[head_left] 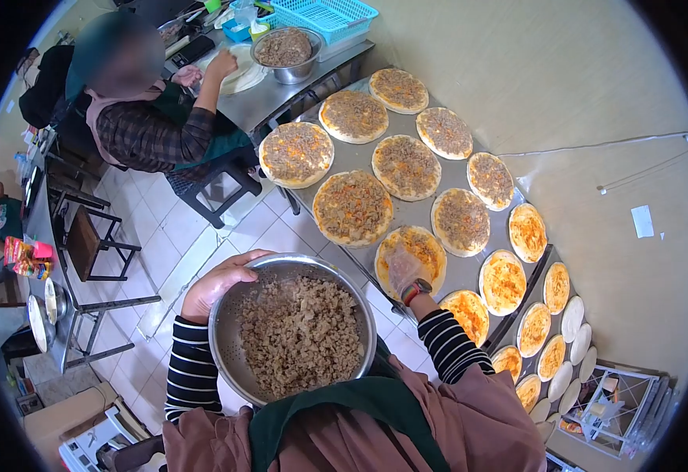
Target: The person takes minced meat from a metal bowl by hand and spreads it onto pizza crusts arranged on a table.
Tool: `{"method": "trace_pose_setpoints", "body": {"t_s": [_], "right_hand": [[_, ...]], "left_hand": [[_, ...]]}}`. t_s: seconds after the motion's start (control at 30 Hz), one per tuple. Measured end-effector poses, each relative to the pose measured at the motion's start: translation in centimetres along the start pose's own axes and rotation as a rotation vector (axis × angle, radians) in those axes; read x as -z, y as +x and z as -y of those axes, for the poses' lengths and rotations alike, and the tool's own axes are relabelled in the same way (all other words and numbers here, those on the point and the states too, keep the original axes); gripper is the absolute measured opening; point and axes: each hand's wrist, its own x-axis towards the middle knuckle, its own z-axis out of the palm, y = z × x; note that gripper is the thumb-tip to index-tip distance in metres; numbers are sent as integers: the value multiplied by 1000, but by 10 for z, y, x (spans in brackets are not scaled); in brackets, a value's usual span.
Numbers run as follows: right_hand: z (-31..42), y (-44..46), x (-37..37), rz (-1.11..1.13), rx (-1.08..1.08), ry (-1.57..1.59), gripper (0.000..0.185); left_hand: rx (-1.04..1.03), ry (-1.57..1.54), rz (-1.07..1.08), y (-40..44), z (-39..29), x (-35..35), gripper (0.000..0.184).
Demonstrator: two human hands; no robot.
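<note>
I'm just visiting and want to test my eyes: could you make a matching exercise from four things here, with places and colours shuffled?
1. Left hand
2. Right hand
3. Large basket
4. Wearer's apron

A. Dark green
B. Over a flatbread
C. Light blue
D. At the rim of the bowl

Pairs: 1-D, 2-B, 3-C, 4-A

The mixing bowl (228, 346) is silver-grey, the crumbled filling (301, 334) greyish brown. The wearer's sleeves (189, 366) show black and white bands; the tunic (485, 417) is dusty mauve, the apron (344, 396) dark green, the wristband (416, 291) multicoloured. Topped flatbreads (353, 208) are brown flecked with orange, with cream rims; sauced flatbreads (503, 283) are mottled orange; plain dough rounds (572, 318) are off-white. The co-worker's sleeve (155, 134) bears dark plaid. The plastic basket (324, 20) is light blue, the wall (533, 71) beige.
</note>
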Motion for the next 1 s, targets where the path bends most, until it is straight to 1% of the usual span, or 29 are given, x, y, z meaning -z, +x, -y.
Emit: {"method": "trace_pose_setpoints", "body": {"t_s": [0.03,0.1,0.13,0.2,0.23,0.3,0.33,0.4,0.43,0.5,0.53,0.6,0.63,0.7,0.73,0.8,0.83,0.9,0.93,1.0], "right_hand": [[1,-5,-5,-2,-5,1,18],[-2,-13,-18,-136,55,107,15],[-6,-14,-25,-135,50,109,15],[-13,-15,-28,-32,105,162,20],[-14,-16,-26,-33,103,163,20],[-15,-22,-23,-17,-18,178,20],[-15,-24,-25,-18,-23,180,20],[-17,-26,-32,-128,-15,192,15],[-22,-25,-41,-130,-14,191,15],[-28,-27,-51,-169,176,246,19],[-28,-26,-51,-172,174,245,19],[-29,-23,-49,-31,-75,397,20],[-30,-25,-49,-27,-72,398,20],[-37,-30,-50,-9,6,133,21],[-45,-29,-49,-16,7,130,21],[-55,-33,-44,-286,124,-12,22],[-53,-35,-40,-284,124,-9,22],[-56,-33,-25,-108,-91,285,20],[-59,-27,-18,-111,-85,280,20],[-61,-16,-10,-12,-182,220,20]], "left_hand": [[3,9,-1,-1,-2,-2,50],[8,20,-2,-1,-3,-2,50],[13,17,-3,-1,-4,0,50],[15,17,1,0,-4,1,49],[18,24,13,1,-4,2,49],[28,33,27,0,-4,1,49],[28,32,27,0,-4,-1,49],[25,32,29,2,-6,0,49],[22,39,39,3,-5,1,50],[23,47,51,2,-4,2,50],[24,62,40,2,-5,1,50],[21,74,26,2,-6,1,51],[35,63,31,1,-6,1,51],[48,57,37,-1,-7,1,52],[32,58,39,-1,-7,1,51],[17,50,35,-2,-5,1,51],[26,42,15,-3,-5,0,51],[26,36,-2,-1,-7,0,51],[20,34,2,0,-6,1,51],[22,27,-4,-3,-2,2,51]]}}
